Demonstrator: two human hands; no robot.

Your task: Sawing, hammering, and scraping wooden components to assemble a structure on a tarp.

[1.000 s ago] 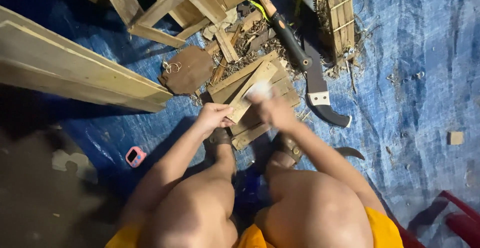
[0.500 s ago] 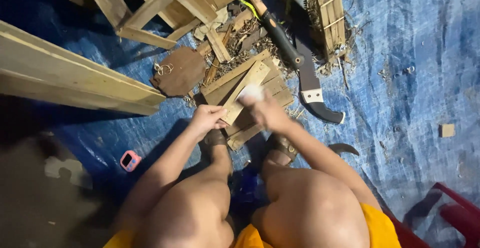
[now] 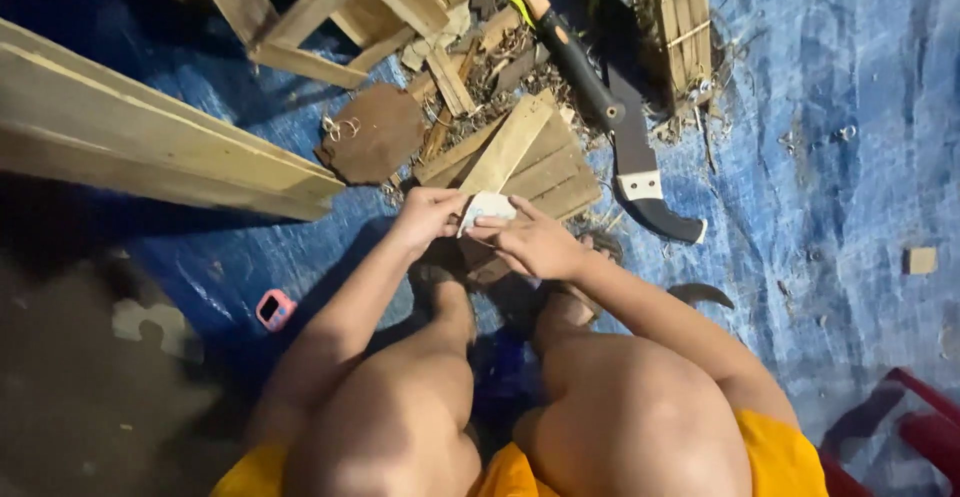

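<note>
I sit with both knees up over a blue tarp (image 3: 850,157). My left hand (image 3: 425,217) and my right hand (image 3: 535,242) meet above my feet, both pinching a small pale sheet (image 3: 487,207), likely sandpaper or paper. Just beyond my hands lies a stack of short wooden slats (image 3: 530,157). A large black machete (image 3: 640,172) with a black handle rests to the right of the slats.
Long wooden planks (image 3: 150,137) lie at the left. A wooden frame (image 3: 340,7) and scrap pieces fill the top. A round brown piece (image 3: 375,137) sits left of the slats. A small pink object (image 3: 273,309) lies at my left, a red object (image 3: 920,427) at lower right.
My hands have drawn nearer to me, off the slats, still holding the pale sheet. The view has shifted slightly.
</note>
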